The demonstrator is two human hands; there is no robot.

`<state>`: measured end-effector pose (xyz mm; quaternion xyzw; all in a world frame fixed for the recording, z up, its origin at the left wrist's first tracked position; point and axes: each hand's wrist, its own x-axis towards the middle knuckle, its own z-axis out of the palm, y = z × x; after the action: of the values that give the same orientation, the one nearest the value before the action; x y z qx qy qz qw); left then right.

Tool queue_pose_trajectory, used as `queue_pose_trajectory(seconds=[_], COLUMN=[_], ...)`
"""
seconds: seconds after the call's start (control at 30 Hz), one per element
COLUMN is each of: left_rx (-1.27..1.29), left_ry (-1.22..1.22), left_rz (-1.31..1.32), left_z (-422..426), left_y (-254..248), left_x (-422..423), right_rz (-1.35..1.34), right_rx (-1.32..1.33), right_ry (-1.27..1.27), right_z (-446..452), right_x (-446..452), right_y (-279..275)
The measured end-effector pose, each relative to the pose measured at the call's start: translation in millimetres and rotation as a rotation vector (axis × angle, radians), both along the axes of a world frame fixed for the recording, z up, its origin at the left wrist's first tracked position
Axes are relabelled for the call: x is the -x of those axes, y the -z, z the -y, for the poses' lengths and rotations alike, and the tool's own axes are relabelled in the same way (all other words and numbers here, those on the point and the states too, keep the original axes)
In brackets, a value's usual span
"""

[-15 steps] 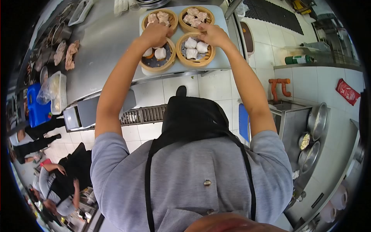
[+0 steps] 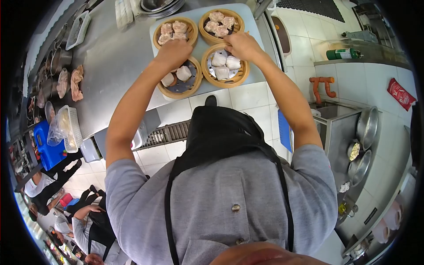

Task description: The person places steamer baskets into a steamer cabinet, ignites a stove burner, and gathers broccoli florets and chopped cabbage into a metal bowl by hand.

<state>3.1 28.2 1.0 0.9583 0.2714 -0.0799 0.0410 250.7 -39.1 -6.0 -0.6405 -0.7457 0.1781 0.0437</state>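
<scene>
My left hand point(image 2: 176, 53) is curled over the far rim of the near-left bamboo steamer point(image 2: 185, 92), its fingertips mostly hidden. White dumplings point(image 2: 183, 73) sit on that steamer's dark perforated liner. At the far rim of the near-right bamboo steamer point(image 2: 243, 79), my right hand point(image 2: 243, 46) closes its thumb and fingers. Inside are several white pleated dumplings point(image 2: 221, 73). Behind my hands, a far-left steamer point(image 2: 192, 27) and a far-right steamer point(image 2: 202, 32) hold several pinkish open-topped dumplings. All of the steamers rest on a pale board point(image 2: 252, 26).
A steel counter point(image 2: 108, 66) extends left under the board. Metal bowls point(image 2: 163, 9) stand behind. A white basket point(image 2: 73, 128) and a blue jug point(image 2: 49, 145) lie at left. Co-workers point(image 2: 95, 229) are at lower left. Large steel bowls point(image 2: 366, 128) sit at right.
The view has shifted, so the board and steamers appear lower. Both hands stay at the far rims of the near steamers. Co-workers at lower left have changed position.
</scene>
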Motion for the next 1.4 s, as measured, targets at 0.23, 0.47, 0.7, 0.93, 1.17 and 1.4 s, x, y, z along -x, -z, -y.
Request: queue_pose_trajectory(seconds=[0.23,0.47,0.7,0.93,1.17,1.4], left_rx=[0.081,-0.009,-0.024,0.084,0.066,-0.003], left_ry=[0.043,0.009,0.103,0.175,0.178,0.31], left_rz=[-0.075,-0.018,-0.012,-0.024,0.047,0.058], left_z=[-5,48,103,105,-9,-187], left_y=[-29,-72,-100,-95,-47,-32], left_x=[0,-64,-214,-394,-592,-820], right_rz=[-0.04,-0.132,-0.065,-0.041,-0.04,-0.064], right_rx=[0.008,-0.197,-0.151,-0.128,-0.144,-0.137], right_ry=[-0.048,-0.1,-0.057,0.105,0.334,0.524], right_z=[8,71,146,190,146,50], right_x=[-11,-121,-302,-479,-660,-855], right_y=[-16,-42,-64,-63,-21,-12])
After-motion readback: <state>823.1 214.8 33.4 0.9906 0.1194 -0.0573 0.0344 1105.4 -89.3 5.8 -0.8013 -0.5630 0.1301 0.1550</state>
